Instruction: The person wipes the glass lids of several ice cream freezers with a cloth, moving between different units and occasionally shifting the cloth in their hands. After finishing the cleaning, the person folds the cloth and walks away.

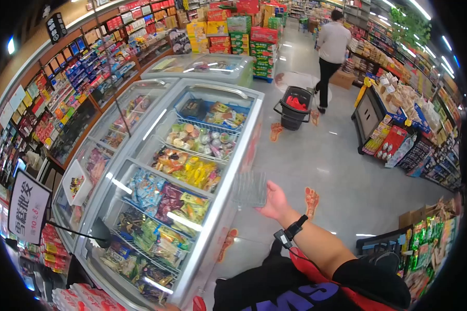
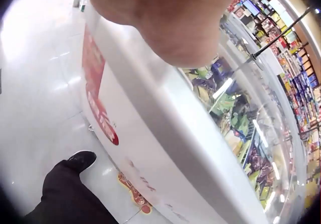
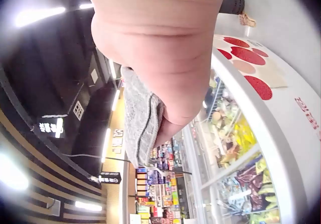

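Note:
My right hand [image 1: 275,202] [image 3: 160,48] grips a folded grey cloth [image 1: 250,189] [image 3: 138,116], held beside the long edge of a glass-topped chest freezer [image 1: 220,207]. Through the glass, frozen packets [image 1: 197,171] lie in wire-divided sections. In the left wrist view, the heel of my left hand [image 2: 175,23] is over the freezer's pale rim [image 2: 165,113]; its fingers are hidden, and whether it touches the rim is unclear.
Another freezer [image 1: 197,63] stands beyond. A person [image 1: 333,44] walks ahead near a black wheeled basket [image 1: 294,109] on the grey floor. To the right are a goods stand [image 1: 392,114] and shelves; a sign [image 1: 28,207] is at left.

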### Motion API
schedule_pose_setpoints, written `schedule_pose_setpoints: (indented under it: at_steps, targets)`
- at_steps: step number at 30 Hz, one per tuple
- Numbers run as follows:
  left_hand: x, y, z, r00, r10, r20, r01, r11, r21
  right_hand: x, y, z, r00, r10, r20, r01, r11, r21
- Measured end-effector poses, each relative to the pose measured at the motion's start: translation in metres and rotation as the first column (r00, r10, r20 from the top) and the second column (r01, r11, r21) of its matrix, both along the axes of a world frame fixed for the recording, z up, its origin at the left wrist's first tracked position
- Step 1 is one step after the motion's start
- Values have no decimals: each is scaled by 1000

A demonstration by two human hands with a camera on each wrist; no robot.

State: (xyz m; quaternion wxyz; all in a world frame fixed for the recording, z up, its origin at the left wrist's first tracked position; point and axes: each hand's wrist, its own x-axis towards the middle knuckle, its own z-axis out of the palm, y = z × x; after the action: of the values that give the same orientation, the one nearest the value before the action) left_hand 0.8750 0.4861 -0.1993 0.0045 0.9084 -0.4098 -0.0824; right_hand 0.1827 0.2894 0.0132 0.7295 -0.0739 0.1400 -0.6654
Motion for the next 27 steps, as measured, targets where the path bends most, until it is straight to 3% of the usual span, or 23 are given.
schedule_pose_setpoints:
  at_steps: [2,3,4,6,7,8,9,11,12,14,17,20,22,23,24,25,26,27]
  targets:
    - [-3,8,-55,994,-110,17,101,956,277,-36,5,45,1000,-20,21,22,998,-62]
    - [-42,5,-48,992,106,-65,-95,982,165,-57,5,55,1000,-2,11,3,998,-65]
    - [-63,-4,-51,996,-24,-88,49,954,294,-78,6,62,1000,13,3,-12,998,-68]
    - [-101,-38,-71,946,-263,-188,323,785,529,-114,5,71,999,15,-34,-17,998,-58]
    - [-116,-55,-83,884,-342,-319,460,763,454,-128,1,75,998,9,-65,-12,999,-48]
    - [-139,-68,-89,855,-302,-422,477,776,413,-142,-2,75,995,13,-100,-16,999,-33]
    - [-171,-85,-92,810,-197,-552,438,830,347,-155,-5,73,993,12,-117,-13,1000,-8]
    - [-265,-117,-34,651,28,-759,277,921,272,-170,-20,66,986,53,-157,-47,998,42]
    - [-296,-125,-15,602,27,-798,282,928,244,-176,-30,61,980,85,-181,-72,995,76]
    - [-314,-141,-43,590,-296,-751,526,847,79,-187,-48,44,963,149,-223,-123,984,126]
    - [-366,-162,-6,602,-282,-747,493,867,70,-192,-84,15,948,110,-299,-44,974,220]
    - [-360,-164,-80,603,-124,-788,385,910,152,-199,-119,-11,927,92,-363,17,958,286]
    - [-329,-133,-202,535,-479,-696,675,737,11,-217,-137,-34,899,95,-427,60,940,336]
    - [-327,-134,-216,467,-638,-612,782,622,-51,-228,-147,-40,884,97,-458,83,930,357]
    - [-332,-142,-218,506,-455,-733,789,588,180,-238,-155,-41,867,92,-490,108,925,365]
    - [-345,-155,-203,572,-255,-780,783,455,425,-251,-164,-39,848,86,-524,136,919,371]
    - [-359,-165,-193,639,-103,-762,758,250,602,-262,-173,-30,800,74,-595,169,924,343]
    - [-366,-171,-189,630,-77,-773,745,343,573,-271,-182,-18,749,58,-660,198,931,306]
